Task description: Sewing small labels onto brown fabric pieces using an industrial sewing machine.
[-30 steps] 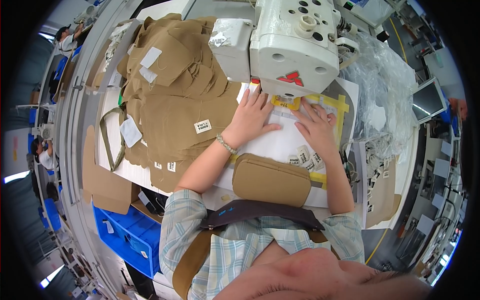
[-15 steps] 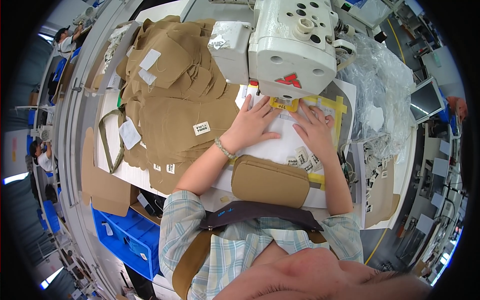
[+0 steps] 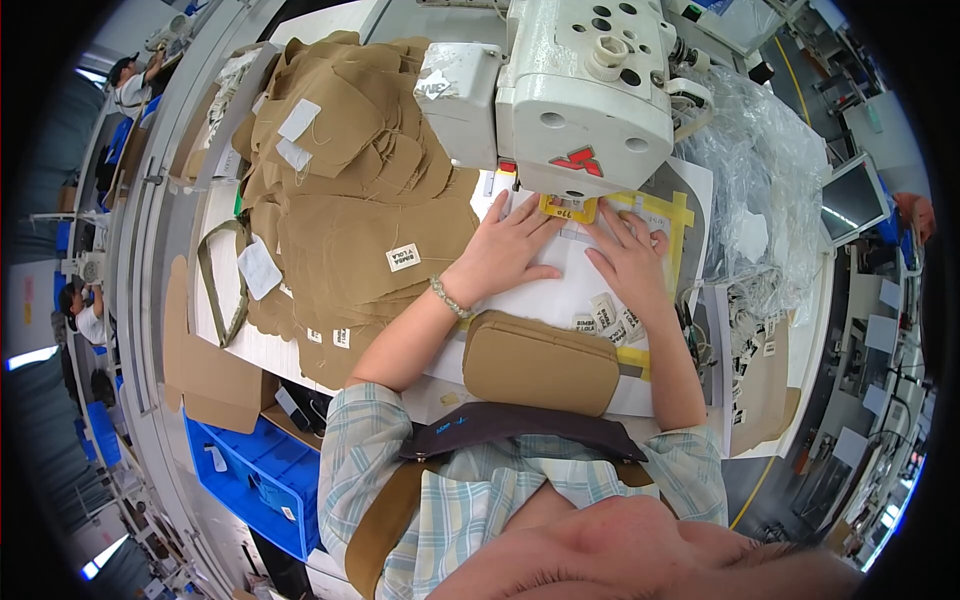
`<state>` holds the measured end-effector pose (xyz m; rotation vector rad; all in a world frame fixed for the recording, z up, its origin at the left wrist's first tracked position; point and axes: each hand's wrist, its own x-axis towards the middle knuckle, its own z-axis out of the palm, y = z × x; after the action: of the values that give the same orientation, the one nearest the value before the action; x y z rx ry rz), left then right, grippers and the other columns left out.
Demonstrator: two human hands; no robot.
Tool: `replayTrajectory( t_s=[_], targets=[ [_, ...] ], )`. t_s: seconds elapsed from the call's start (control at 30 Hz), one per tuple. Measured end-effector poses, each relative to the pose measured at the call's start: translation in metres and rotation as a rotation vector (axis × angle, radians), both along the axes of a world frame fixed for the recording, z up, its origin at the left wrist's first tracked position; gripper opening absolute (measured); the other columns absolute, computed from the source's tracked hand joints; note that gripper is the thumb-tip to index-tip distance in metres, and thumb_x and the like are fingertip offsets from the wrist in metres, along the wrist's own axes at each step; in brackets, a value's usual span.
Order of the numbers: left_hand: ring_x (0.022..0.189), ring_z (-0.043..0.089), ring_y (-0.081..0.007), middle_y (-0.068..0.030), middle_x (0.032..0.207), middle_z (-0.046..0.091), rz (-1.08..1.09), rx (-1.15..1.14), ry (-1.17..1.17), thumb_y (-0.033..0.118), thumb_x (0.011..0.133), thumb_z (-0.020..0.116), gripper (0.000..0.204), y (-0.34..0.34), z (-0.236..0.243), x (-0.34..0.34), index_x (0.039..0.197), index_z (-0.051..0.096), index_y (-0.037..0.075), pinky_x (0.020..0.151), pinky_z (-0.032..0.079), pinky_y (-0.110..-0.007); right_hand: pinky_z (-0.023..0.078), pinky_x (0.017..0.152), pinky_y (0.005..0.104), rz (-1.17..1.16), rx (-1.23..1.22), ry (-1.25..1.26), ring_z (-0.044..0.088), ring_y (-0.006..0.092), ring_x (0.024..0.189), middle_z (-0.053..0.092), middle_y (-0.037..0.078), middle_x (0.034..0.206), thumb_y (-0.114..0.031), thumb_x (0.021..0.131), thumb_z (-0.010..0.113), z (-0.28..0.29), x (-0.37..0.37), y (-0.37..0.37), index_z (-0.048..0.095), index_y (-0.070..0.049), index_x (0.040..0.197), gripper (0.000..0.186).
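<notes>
The left hand (image 3: 508, 255) lay palm down on the white sheet (image 3: 540, 298), its fingers slightly spread and its thumb stretched out to the right. The right hand (image 3: 635, 262) rested opposite, fingers a little apart and gently bent; whether anything was caught under their tips, I could not tell. The sheet lay flat in front of the sewing machine (image 3: 590, 125), and the yellow plate (image 3: 570, 212) sat between the two hands, below the machine head, which hung low and hid whatever was behind it. Yellow tape (image 3: 685, 225) ran along the right side. Just inside the right forearm, a few labels (image 3: 615, 315) lay loosely on the sheet, and nearer the body a stack (image 3: 540, 362) of tan pieces filled the space between the forearms. A broad pile (image 3: 370, 240) of tan cloth crowded the left, reaching close to the left hand, with an olive strap (image 3: 222, 290) beyond it. Clear plastic (image 3: 765, 190) bulged at the right of the machine, near a screen (image 3: 853, 205). A blue crate (image 3: 250, 480) stood at the lower left, beside the left sleeve.
</notes>
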<state>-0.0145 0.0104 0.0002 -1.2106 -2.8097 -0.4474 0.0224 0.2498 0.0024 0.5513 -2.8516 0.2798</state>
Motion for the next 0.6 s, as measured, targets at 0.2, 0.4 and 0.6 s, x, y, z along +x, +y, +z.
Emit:
replayTrajectory(
  t_s=[0.2,0.4,0.6],
  targets=[
    [0.139,0.038,-0.0283,-0.0087,0.141,0.05,-0.001,0.002,-0.004,0.062,0.084,0.058,0.076,0.002,0.003,-0.001,0.141,0.048,0.012,0.114,0.024,-0.056,0.028,0.098,0.0526,-0.032,-0.031,-0.02,0.044,0.0251,0.127,0.041,0.004,0.152,-0.04,0.087,0.066,-0.003,-0.006,-0.005,0.067,-0.023,0.117,0.035],
    [0.137,0.039,-0.028,-0.0095,0.14,0.051,-0.01,0.023,0.021,0.059,0.082,0.062,0.076,0.001,0.002,0.003,0.138,0.05,0.009,0.114,0.026,-0.055,0.03,0.097,0.0546,-0.038,-0.038,0.009,0.043,0.0266,0.128,0.039,0.005,0.153,-0.042,0.085,0.067,-0.005,-0.004,-0.007,0.068,-0.022,0.114,0.035],
    [0.139,0.039,-0.0297,-0.0092,0.142,0.049,-0.03,-0.044,-0.06,0.055,0.087,0.06,0.073,-0.001,0.008,0.0,0.143,0.043,0.012,0.115,0.024,-0.053,0.028,0.099,0.055,-0.059,0.006,-0.05,0.042,0.0251,0.13,0.04,0.003,0.152,-0.043,0.087,0.065,-0.013,-0.006,-0.004,0.065,-0.024,0.12,0.038]
  ],
)
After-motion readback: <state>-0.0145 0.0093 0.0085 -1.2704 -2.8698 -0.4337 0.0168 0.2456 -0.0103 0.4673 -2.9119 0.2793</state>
